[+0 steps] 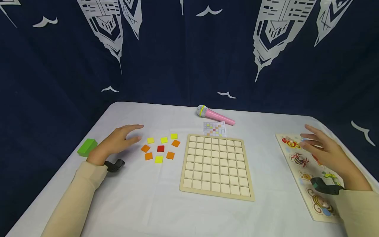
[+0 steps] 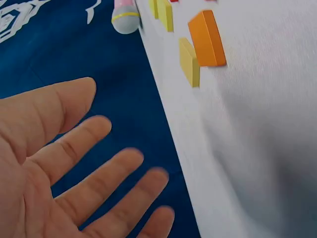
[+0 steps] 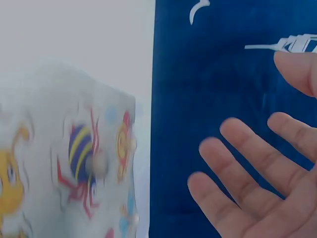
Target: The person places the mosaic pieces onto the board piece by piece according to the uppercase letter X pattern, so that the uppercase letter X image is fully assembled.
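Nearby, the gridded tray (image 1: 217,190) holds no tiles (image 1: 160,148).

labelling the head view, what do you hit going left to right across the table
green block → left hand → loose coloured tiles → wooden grid board → right hand, which hovers over the animal peg puzzle. Pink toy microphone and pattern card overlap the board's span, so left out.

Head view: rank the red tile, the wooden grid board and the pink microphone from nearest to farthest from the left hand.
From the left hand:
1. Red tile, just right of the fingertips, in the middle of the loose tile cluster.
2. Wooden grid board, further right at the table's centre.
3. Pink microphone, behind the board near the table's back edge.
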### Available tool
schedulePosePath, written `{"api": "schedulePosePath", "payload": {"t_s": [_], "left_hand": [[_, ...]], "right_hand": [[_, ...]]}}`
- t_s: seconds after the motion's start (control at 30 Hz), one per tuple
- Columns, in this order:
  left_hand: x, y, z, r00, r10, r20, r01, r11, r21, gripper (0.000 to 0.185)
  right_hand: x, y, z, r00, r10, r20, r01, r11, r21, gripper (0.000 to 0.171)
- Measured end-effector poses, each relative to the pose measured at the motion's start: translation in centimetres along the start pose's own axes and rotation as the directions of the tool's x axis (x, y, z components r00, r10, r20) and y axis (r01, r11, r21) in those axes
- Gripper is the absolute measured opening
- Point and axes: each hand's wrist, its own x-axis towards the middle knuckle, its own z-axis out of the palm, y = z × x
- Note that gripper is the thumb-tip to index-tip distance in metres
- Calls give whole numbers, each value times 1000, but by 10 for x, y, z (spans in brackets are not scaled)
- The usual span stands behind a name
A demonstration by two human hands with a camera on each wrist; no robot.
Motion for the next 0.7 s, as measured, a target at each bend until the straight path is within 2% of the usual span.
{"api": "schedulePosePath", "payload": {"t_s": [0.17, 0.33, 0.7], "left_hand": [[1, -3, 2, 998, 11, 54, -5, 994, -111, 48], [2, -6, 3, 994, 19, 108, -2, 988, -156, 46], [6, -13, 11, 983, -24, 179, 49, 989, -137, 43]], "right_hand": [[3, -6, 7, 991, -106, 85, 93, 984, 150, 74], [5, -14, 16, 973, -178, 150, 130, 950, 284, 78], [11, -31, 36, 963, -137, 234, 66, 955, 288, 64]]}}
